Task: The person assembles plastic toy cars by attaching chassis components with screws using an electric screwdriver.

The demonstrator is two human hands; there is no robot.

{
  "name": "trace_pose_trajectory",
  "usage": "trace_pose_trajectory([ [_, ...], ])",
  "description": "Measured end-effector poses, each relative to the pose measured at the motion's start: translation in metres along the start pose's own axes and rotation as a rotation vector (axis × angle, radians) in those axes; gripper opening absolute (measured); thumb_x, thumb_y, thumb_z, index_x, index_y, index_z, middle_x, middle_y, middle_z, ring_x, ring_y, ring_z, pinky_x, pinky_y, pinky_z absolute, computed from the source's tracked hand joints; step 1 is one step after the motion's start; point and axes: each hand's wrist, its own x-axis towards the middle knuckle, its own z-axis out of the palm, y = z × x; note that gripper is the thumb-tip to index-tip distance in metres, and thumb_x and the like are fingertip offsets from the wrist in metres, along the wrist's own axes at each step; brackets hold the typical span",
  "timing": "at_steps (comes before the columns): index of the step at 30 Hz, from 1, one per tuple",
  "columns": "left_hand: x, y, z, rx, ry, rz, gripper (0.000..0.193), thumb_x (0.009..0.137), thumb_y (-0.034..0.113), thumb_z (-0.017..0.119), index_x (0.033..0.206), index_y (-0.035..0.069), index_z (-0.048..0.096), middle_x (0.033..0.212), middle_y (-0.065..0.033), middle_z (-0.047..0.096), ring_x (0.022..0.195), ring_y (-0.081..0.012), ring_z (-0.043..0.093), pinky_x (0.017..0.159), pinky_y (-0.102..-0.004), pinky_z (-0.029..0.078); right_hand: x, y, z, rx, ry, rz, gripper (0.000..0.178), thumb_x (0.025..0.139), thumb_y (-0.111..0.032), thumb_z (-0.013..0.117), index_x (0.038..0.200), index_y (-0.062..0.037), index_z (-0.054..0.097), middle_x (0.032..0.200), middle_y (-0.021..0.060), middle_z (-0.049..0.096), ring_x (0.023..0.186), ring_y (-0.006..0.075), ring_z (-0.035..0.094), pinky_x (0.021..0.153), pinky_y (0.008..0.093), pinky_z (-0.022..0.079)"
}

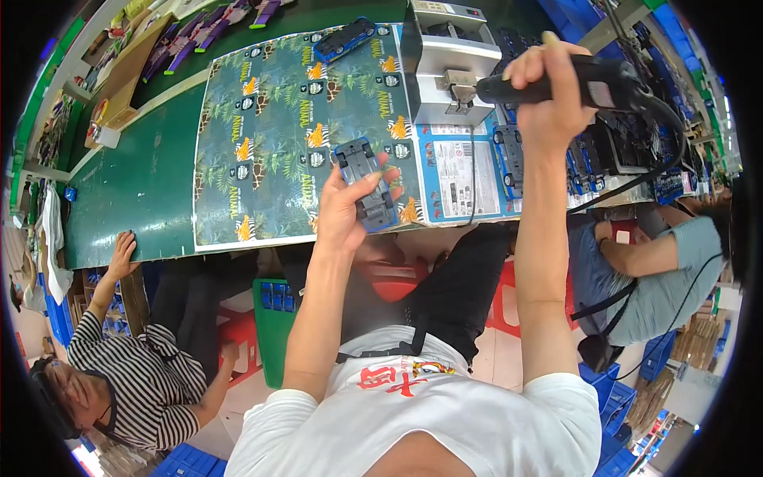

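Note:
My left hand (343, 208) grips a blue toy car (355, 159), its dark underside and wheels facing up, over the front of a printed sheet. A black corded electric screwdriver (596, 83) lies in my right hand (550, 97), fingers wrapped round its body. The tool is nearly level, and its front end points left at the metal fitting (461, 89) on a silver screw feeder (451, 57). Whether the bit touches that fitting I cannot tell. Another blue toy car (346, 41) rests wheels up near the far edge of the sheet.
The animal-print sheet (278, 143) covers the middle of the green table (135, 191). Several upside-down blue cars (507, 155) stand right of the feeder. The screwdriver's cable (636, 179) loops at right. Seated people flank me: a striped shirt (147, 389) left, a grey-green shirt (668, 278) right.

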Motion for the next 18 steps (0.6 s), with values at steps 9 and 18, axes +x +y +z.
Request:
trace_pose_trajectory([
  [9,0.004,-0.003,-0.002,0.020,-0.002,0.039,0.048,0.080,-0.006,0.069,0.124,0.007,0.053,0.120,-0.0164,0.064,0.099,-0.0270,0.068,0.076,-0.0410,0.060,-0.004,0.033,0.010,-0.360,-0.063,-0.025,0.021,0.083,-0.011,0.077,0.068,-0.0024,0.065,0.055,-0.0011,0.059,0.045,0.0060,0.056,0.044,0.0201,0.041],
  [18,0.009,-0.004,-0.004,-0.004,0.008,0.029,0.043,0.082,-0.006,0.067,0.122,0.006,0.054,0.115,-0.0149,0.065,0.096,-0.0251,0.067,0.079,-0.0454,0.061,-0.052,-0.031,0.029,0.151,-0.130,0.455,0.023,0.098,-0.026,0.049,0.085,-0.0062,0.051,0.061,0.0035,0.043,0.050,0.0149,0.042,0.052,0.0323,0.041],
])
